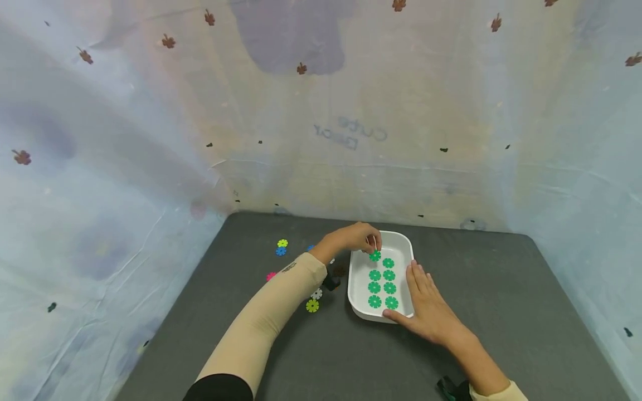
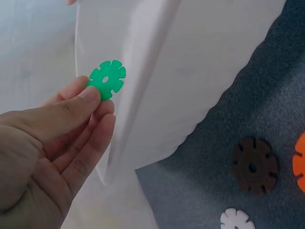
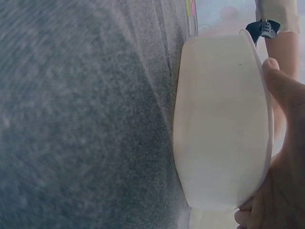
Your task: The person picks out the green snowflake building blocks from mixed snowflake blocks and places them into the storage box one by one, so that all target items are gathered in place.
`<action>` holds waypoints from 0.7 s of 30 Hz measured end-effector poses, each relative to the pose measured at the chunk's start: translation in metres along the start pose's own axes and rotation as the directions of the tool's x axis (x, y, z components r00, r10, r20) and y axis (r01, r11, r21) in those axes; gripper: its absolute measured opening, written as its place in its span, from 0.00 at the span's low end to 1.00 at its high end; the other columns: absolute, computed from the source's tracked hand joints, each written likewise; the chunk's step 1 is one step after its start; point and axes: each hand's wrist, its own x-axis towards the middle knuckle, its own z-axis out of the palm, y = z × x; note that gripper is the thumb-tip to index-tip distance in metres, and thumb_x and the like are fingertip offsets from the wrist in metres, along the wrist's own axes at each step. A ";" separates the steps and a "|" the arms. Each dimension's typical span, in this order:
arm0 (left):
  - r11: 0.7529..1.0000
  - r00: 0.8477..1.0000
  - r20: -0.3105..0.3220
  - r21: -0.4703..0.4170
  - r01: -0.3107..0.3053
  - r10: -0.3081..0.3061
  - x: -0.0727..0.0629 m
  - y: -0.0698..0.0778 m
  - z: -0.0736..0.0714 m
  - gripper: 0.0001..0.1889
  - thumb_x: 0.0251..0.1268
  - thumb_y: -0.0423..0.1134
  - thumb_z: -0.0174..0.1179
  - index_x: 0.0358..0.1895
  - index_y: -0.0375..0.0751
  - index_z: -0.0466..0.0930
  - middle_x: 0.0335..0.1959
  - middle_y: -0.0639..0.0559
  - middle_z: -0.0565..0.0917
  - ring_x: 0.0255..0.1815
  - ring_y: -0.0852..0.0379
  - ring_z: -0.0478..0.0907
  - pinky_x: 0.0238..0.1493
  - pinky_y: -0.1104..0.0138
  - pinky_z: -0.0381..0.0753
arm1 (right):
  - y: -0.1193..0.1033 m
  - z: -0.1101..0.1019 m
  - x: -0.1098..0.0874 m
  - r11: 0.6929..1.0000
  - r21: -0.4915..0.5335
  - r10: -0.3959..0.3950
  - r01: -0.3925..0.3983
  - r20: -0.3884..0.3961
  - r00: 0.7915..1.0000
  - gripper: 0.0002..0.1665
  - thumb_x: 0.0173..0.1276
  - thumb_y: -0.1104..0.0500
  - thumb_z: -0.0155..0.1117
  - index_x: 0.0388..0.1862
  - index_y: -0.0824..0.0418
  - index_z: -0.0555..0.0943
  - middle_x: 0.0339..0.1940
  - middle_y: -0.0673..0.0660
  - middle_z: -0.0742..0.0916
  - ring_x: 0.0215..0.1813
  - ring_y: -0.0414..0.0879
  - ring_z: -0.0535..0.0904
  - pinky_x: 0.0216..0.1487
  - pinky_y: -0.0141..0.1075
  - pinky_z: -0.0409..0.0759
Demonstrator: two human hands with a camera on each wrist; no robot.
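A white tray [image 1: 357, 284] holds several green notched discs, laid out in two columns. Between thumb and fingertips, my left hand [image 1: 362, 236] pinches a green notched disc [image 2: 106, 79] by its edge. In the head view that hand is over the far left part of the tray, above the left column. My right hand [image 1: 431, 309] rests against the tray's near right corner. Its fingers lie straight along the right side and the thumb reaches across the near rim. From the right wrist view, the tray's outer wall [image 3: 219, 124] is seen with the thumb at its rim.
Left of the tray, loose discs lie on the dark grey table [image 1: 476, 278]: yellow-green [image 1: 282, 243], blue [image 1: 281, 251], pink [image 1: 271, 275], white [image 1: 316, 293], brown [image 2: 255, 166] and orange [image 2: 299, 162]. My left forearm covers part of them. A pale printed sheet [image 1: 321, 184] hangs behind the table.
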 end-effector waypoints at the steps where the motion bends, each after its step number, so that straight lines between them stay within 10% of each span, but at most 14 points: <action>1: 1.000 1.000 0.007 0.006 0.009 -0.009 0.002 0.000 0.001 0.06 0.77 0.30 0.66 0.48 0.42 0.89 0.42 0.53 0.87 0.38 0.58 0.83 0.39 0.68 0.83 | 0.000 0.000 0.000 1.000 -0.001 -0.002 0.002 -0.001 1.000 0.76 0.67 0.21 0.66 0.88 0.71 0.44 0.89 0.71 0.48 0.89 0.69 0.44 0.85 0.63 0.48; 21: 0.986 0.989 0.069 0.113 0.126 -0.135 0.020 0.000 0.017 0.07 0.77 0.28 0.65 0.48 0.42 0.89 0.39 0.51 0.84 0.32 0.58 0.75 0.34 0.66 0.76 | 0.000 0.002 0.000 1.000 -0.001 -0.027 0.027 -0.023 0.999 0.76 0.67 0.22 0.67 0.88 0.73 0.46 0.89 0.72 0.49 0.88 0.70 0.45 0.85 0.63 0.48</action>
